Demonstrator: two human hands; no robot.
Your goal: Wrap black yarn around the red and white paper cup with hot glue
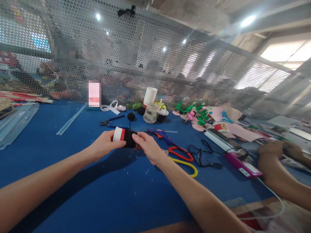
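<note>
Above the blue surface (73, 181), just in front of you, you hold one paper cup (124, 137) on its side: your left hand (103, 145) grips its white rim end, and your right hand (148, 147) pinches the black yarn wound round its body. As far as the view shows, the winding looks well along: black covers most of the cup past a red band, and only the white end stays bare. One strand runs back from the cup to a single black yarn ball (131, 116) lying farther off, so the yarn is not yet cut. Near your right wrist lie one pair of red-handled scissors (181, 153) and one blue glue gun (159, 133); one pair of pliers (110, 121) sits beyond the cup. Farther back stand one stack of white cups (150, 96) and one clear jar (151, 113). At the right edge, another person's two hands (279, 152) work apart from yours.
</note>
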